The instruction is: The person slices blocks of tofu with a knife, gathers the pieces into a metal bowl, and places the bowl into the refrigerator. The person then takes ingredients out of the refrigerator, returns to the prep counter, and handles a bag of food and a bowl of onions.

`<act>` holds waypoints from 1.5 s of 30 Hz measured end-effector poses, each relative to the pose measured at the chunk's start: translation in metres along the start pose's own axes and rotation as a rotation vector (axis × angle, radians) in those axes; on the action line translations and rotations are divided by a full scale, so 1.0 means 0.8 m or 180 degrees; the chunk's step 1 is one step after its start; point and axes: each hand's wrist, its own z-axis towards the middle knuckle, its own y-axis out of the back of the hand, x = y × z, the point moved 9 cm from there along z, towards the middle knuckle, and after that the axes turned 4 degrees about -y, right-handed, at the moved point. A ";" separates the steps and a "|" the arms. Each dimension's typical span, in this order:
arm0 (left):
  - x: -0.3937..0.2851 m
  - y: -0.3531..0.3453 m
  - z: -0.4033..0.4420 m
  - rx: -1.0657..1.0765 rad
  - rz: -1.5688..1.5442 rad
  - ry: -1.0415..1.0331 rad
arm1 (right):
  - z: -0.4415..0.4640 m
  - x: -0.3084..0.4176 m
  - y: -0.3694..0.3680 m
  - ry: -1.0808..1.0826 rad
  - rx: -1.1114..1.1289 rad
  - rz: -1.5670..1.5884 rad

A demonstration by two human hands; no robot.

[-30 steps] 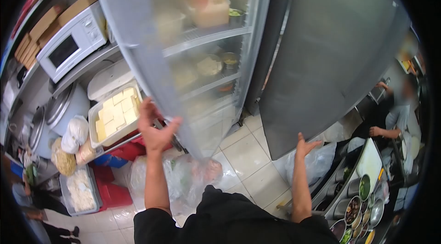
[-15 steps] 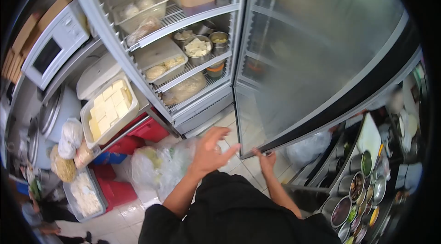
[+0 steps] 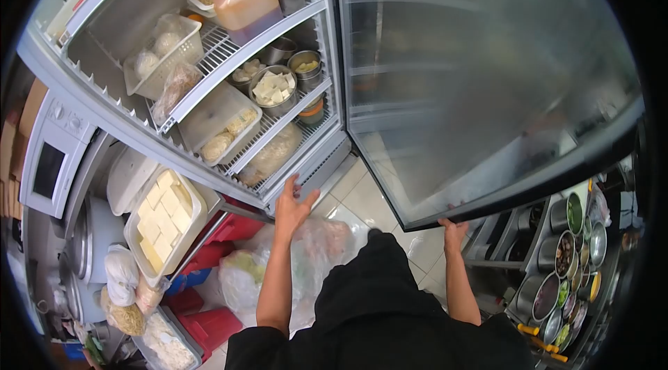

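My right hand [image 3: 456,233] grips the lower edge of the glass fridge door [image 3: 445,126], which stands swung wide to the right. My left hand [image 3: 294,206] is raised with fingers apart, holding nothing, in front of the fridge's lower frame [image 3: 327,174]. On the shelves are a red-capped plastic jug [image 3: 247,11] of orange-brown liquid and a metal pot [image 3: 280,108] of white cubes. Below the jug, a plastic tub [image 3: 197,135] holds pale yellowish portions. A bagged pale mass [image 3: 277,154] lies on the lowest shelf.
Bulky clear plastic bags [image 3: 278,258] lie on the tiled floor by my legs. To the left are a tub of pale blocks [image 3: 165,213], red bins [image 3: 212,325] and a microwave [image 3: 52,154]. At right, a counter carries several metal containers [image 3: 550,293] of ingredients.
The fridge door has swung further right with my right hand on it. My view has moved closer to the shelves, and my left hand now appears nearer the fridge's lower frame.
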 end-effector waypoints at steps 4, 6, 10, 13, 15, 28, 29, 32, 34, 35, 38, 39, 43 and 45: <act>-0.022 0.002 0.122 -0.0118 0.0128 -0.0130 | 0.012 -0.022 0.003 0.0013 -0.0401 0.0002; -0.027 0.006 0.193 -0.0271 0.0280 -0.0259 | 0.028 -0.046 0.009 -0.0093 -0.0441 -0.0415; -0.062 0.016 0.339 -0.0532 0.0602 -0.0502 | 0.045 -0.094 0.033 -0.0359 -0.0970 -0.0666; -0.070 0.009 0.443 -0.0654 0.0894 -0.0506 | 0.051 -0.117 0.033 -0.0518 -0.0851 -0.0985; -0.055 -0.003 0.505 -0.0670 0.1331 -0.0613 | 0.065 -0.165 0.043 -0.0530 -0.0512 -0.0935; 0.004 0.031 0.611 -0.1157 0.1856 -0.1396 | 0.098 -0.158 -0.107 -0.2059 0.1716 -0.2862; 0.008 0.037 0.603 -0.1274 0.1850 -0.1446 | 0.102 -0.155 -0.128 -0.2052 0.1837 -0.2522; -0.021 0.069 0.551 -0.1596 0.1792 -0.1679 | 0.124 -0.096 -0.212 -0.1727 0.1581 -0.2257; 0.004 0.084 0.549 -0.1734 0.1700 -0.1590 | 0.161 -0.135 -0.252 -0.1243 0.1865 -0.2198; 0.032 0.089 0.557 -0.1742 0.1813 -0.1478 | 0.165 -0.120 -0.282 -0.1292 0.1905 -0.1844; 0.119 0.093 0.573 -0.1862 0.2710 -0.1495 | 0.177 -0.079 -0.347 -0.1028 0.2004 -0.1541; 0.127 0.095 0.576 -0.1759 0.2499 -0.1326 | 0.180 -0.070 -0.364 -0.0944 0.2005 -0.1436; 0.109 0.082 0.567 -0.1303 0.2329 -0.0945 | 0.186 -0.060 -0.422 -0.0808 0.2071 -0.1310; 0.095 0.081 0.562 -0.1341 0.2228 -0.1102 | 0.191 -0.048 -0.457 -0.0581 0.2137 -0.1228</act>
